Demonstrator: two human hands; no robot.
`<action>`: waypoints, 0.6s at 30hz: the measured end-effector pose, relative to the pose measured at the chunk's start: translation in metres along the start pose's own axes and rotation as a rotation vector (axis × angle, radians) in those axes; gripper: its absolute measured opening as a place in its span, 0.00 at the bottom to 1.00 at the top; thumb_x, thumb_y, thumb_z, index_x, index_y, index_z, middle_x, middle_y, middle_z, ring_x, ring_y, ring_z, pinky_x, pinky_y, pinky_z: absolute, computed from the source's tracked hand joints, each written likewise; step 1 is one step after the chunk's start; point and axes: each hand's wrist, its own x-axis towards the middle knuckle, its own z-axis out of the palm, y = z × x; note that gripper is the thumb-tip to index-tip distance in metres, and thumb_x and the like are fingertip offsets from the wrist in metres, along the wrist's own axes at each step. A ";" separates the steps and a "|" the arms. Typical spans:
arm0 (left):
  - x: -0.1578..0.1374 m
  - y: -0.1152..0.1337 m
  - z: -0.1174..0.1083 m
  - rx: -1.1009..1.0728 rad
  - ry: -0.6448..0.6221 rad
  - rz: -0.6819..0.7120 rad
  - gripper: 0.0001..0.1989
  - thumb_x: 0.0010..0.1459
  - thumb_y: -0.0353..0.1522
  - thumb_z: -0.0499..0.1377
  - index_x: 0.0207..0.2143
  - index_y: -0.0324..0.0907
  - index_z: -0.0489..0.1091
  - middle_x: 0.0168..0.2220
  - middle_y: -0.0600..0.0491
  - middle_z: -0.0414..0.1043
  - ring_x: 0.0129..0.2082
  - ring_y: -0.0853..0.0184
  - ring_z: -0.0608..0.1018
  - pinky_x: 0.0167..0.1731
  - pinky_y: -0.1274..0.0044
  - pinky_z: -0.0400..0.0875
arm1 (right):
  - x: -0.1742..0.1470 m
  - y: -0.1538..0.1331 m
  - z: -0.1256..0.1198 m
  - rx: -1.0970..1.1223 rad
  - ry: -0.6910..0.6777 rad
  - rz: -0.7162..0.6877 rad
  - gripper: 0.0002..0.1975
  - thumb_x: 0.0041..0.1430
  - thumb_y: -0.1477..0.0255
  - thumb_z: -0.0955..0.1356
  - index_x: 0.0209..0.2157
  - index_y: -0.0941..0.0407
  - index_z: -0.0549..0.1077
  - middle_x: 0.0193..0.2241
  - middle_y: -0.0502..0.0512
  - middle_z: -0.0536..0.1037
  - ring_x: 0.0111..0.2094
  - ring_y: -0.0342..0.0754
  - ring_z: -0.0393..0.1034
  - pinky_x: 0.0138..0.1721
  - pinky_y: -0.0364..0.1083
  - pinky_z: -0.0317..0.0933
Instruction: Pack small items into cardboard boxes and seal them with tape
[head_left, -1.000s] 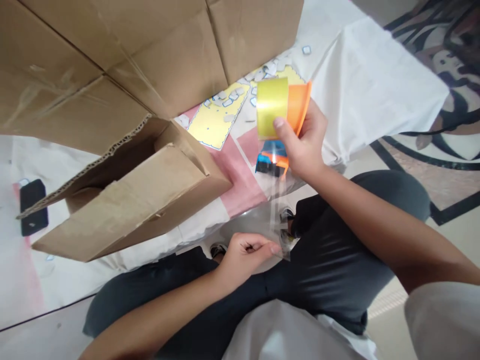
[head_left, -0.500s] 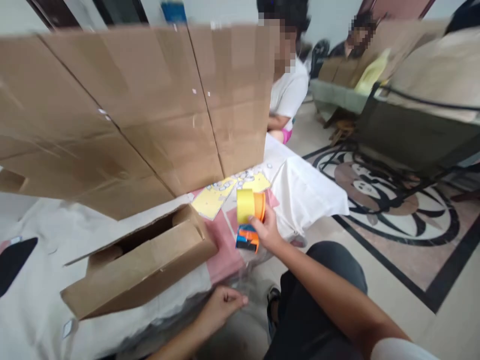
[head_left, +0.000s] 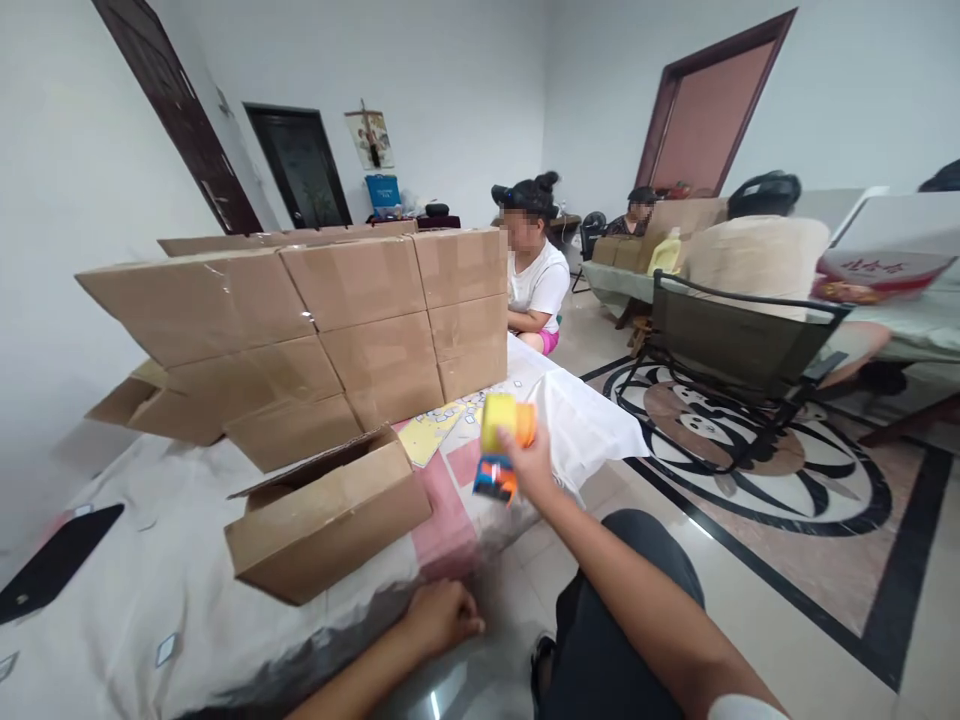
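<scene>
My right hand (head_left: 529, 462) is closed around a tape dispenser (head_left: 495, 478) with a blue and orange cutter end and a wide yellow roll. It is held over the front edge of the cloth-covered table (head_left: 187, 560), slightly blurred. Lower down, my left hand (head_left: 442, 618) hangs by that edge with its fingers curled in, and nothing shows in them. To the left of the dispenser lies an open cardboard box (head_left: 337, 520), its long gap facing up and back. Yellow printed sheets (head_left: 427, 437) lie behind it.
Stacked cardboard boxes (head_left: 367, 320) form a wall along the table's back. A black flat object (head_left: 60, 560) lies at left. Beyond the right end sits a person in a white shirt (head_left: 538, 285). A folding chair (head_left: 742, 350) with someone seated stands on the patterned floor at right.
My view has tilted up, showing more of the room. My right hand still holds the tape dispenser, which has tilted a little. My left hand's fingers have curled in more.
</scene>
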 end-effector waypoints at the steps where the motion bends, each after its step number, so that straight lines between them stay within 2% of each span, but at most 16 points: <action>1: -0.005 0.003 0.001 0.067 0.037 0.017 0.22 0.44 0.54 0.66 0.17 0.46 0.73 0.18 0.52 0.63 0.26 0.58 0.75 0.30 0.67 0.67 | 0.010 -0.010 -0.012 0.018 0.119 -0.038 0.17 0.53 0.59 0.73 0.36 0.58 0.74 0.29 0.54 0.79 0.28 0.45 0.71 0.30 0.44 0.69; 3: -0.014 0.014 0.002 0.190 0.114 0.068 0.14 0.43 0.45 0.69 0.16 0.47 0.74 0.19 0.50 0.69 0.28 0.54 0.78 0.31 0.66 0.67 | 0.027 -0.028 -0.040 0.039 0.294 -0.140 0.19 0.53 0.58 0.74 0.38 0.59 0.74 0.32 0.55 0.80 0.31 0.46 0.73 0.35 0.45 0.70; 5: -0.020 0.034 -0.001 0.275 0.189 0.152 0.08 0.46 0.41 0.67 0.21 0.48 0.78 0.24 0.49 0.76 0.30 0.53 0.80 0.32 0.66 0.69 | 0.038 -0.042 -0.068 0.072 0.393 -0.202 0.20 0.52 0.58 0.74 0.38 0.59 0.73 0.33 0.55 0.79 0.32 0.45 0.73 0.36 0.45 0.69; 6: -0.023 0.046 -0.006 0.303 0.237 0.199 0.08 0.50 0.40 0.65 0.25 0.48 0.80 0.27 0.49 0.79 0.32 0.53 0.81 0.34 0.66 0.70 | 0.039 -0.047 -0.080 0.094 0.416 -0.213 0.21 0.52 0.57 0.74 0.38 0.59 0.73 0.33 0.54 0.79 0.32 0.44 0.72 0.36 0.45 0.69; 9: -0.031 0.089 -0.030 0.331 0.432 0.296 0.17 0.63 0.42 0.54 0.35 0.47 0.81 0.36 0.47 0.81 0.40 0.55 0.81 0.44 0.66 0.70 | 0.029 -0.051 -0.101 0.147 0.399 -0.207 0.21 0.52 0.56 0.74 0.37 0.59 0.72 0.32 0.52 0.77 0.30 0.44 0.71 0.35 0.45 0.67; 12: -0.043 0.128 -0.061 0.312 0.657 0.347 0.20 0.67 0.45 0.52 0.49 0.46 0.77 0.45 0.45 0.79 0.47 0.57 0.78 0.53 0.65 0.68 | 0.002 -0.044 -0.099 0.179 0.270 -0.112 0.20 0.53 0.56 0.73 0.38 0.57 0.73 0.31 0.51 0.76 0.31 0.44 0.70 0.35 0.44 0.66; 14: -0.049 0.147 -0.076 0.257 0.782 0.464 0.25 0.64 0.46 0.58 0.59 0.47 0.70 0.52 0.46 0.76 0.54 0.56 0.76 0.57 0.65 0.67 | -0.022 -0.035 -0.089 0.210 0.170 -0.019 0.20 0.54 0.54 0.72 0.37 0.56 0.73 0.29 0.50 0.75 0.29 0.44 0.68 0.32 0.44 0.65; 16: -0.051 0.160 -0.082 0.208 0.795 0.590 0.40 0.57 0.48 0.65 0.67 0.48 0.59 0.63 0.44 0.67 0.63 0.54 0.69 0.62 0.63 0.64 | -0.047 -0.024 -0.075 0.239 0.070 0.057 0.20 0.54 0.53 0.71 0.36 0.56 0.74 0.27 0.50 0.74 0.27 0.45 0.67 0.30 0.44 0.64; 18: -0.046 0.165 -0.079 0.208 0.693 0.642 0.52 0.50 0.50 0.69 0.71 0.48 0.50 0.72 0.43 0.51 0.70 0.50 0.58 0.67 0.59 0.55 | -0.069 -0.014 -0.062 0.259 -0.027 0.113 0.21 0.54 0.52 0.71 0.37 0.56 0.76 0.28 0.52 0.76 0.27 0.46 0.69 0.30 0.46 0.65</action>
